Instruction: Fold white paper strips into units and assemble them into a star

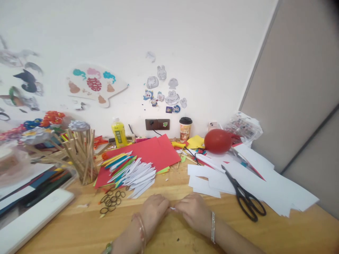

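My left hand and my right hand meet low over the wooden table, fingers closed. Between their fingertips shows a small piece of white paper, mostly hidden by the fingers. Ahead of my left hand lies a pile of folded white paper strips, with coloured folded strips beside it. Several black rubber bands are scattered left of my left hand. Black-handled scissors rest on white paper sheets to the right of my right hand.
Red paper sheets lie behind the strips. A bundle of wooden sticks stands at the left, near a long white box. Along the wall are a yellow bottle, a lidded cup and a red balloon.
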Available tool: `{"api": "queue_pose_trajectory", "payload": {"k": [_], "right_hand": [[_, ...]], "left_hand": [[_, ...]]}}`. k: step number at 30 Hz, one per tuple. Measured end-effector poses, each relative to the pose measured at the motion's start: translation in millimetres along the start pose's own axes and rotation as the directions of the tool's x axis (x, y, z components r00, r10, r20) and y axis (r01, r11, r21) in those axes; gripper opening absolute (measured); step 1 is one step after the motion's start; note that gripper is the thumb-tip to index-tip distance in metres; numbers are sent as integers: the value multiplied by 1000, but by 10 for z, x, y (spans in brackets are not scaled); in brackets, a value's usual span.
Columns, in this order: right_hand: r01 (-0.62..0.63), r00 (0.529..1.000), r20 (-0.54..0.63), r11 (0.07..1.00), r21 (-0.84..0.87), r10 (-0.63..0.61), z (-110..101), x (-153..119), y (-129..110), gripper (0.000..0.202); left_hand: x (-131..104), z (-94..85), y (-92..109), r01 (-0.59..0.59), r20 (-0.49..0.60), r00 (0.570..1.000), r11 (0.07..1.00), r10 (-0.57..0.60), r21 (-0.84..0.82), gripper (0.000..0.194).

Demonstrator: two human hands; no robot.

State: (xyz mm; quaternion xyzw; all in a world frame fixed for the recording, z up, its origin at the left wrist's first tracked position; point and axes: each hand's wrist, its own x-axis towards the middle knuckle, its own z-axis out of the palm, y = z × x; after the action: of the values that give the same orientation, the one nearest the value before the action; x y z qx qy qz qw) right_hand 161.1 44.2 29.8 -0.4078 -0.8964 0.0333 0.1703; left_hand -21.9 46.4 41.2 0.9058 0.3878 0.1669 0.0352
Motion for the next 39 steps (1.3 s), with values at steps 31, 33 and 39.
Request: {"api": "queue_pose_trajectory", "payload": {"k": [31, 33, 39], "right_hand": [[-459, 847, -325, 887, -49, 420, -225, -89, 607, 39], [-588, 793, -302, 795, -149, 529, -242, -122, 715, 40], [-567, 823, -150, 780, -264, 548, -318, -125, 797, 23]], "left_hand": [[-81, -395, -1106, 487, -434, 853, 741, -289, 463, 33], [-63, -337, -1083, 451, -410, 873, 757, -264, 473, 33], [-14, -250, -940, 250, -394, 916, 867, -69, 431, 34]]}}
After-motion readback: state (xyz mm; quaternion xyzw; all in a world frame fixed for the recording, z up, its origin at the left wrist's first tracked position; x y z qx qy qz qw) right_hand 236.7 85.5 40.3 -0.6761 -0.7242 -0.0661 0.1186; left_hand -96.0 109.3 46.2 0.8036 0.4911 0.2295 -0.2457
